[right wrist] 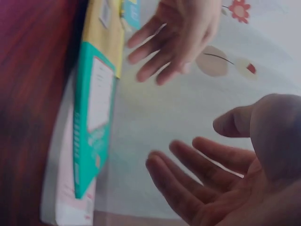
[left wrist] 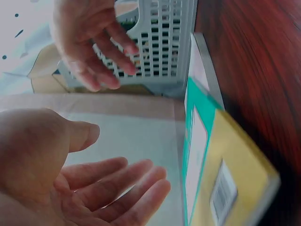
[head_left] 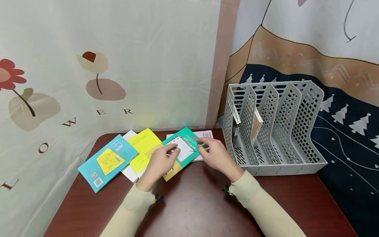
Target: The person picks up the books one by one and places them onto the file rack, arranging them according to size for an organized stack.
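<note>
A green and tan book [head_left: 187, 138] with a white notepad design on its cover lies tilted on the pile at the table's back. Over its lower left side hovers my left hand [head_left: 160, 163], fingers loosely bent and holding nothing. My right hand [head_left: 217, 157] is above the book's right side, also holding nothing. Both wrist views show a gap between the hands and the green book [left wrist: 195, 141]. Beneath that book, a pink-white book [head_left: 204, 134] sticks out on the right. To the left lie a yellow book [head_left: 145, 141], a white one [head_left: 129, 172] and a blue one [head_left: 108, 164].
On the right of the table [head_left: 201, 210] stands a grey perforated file rack [head_left: 284, 169] with several slots. One slot holds a dark thin book [head_left: 236, 128], another a pinkish book [head_left: 256, 125]. Patterned curtains [head_left: 165, 65] hang behind the table.
</note>
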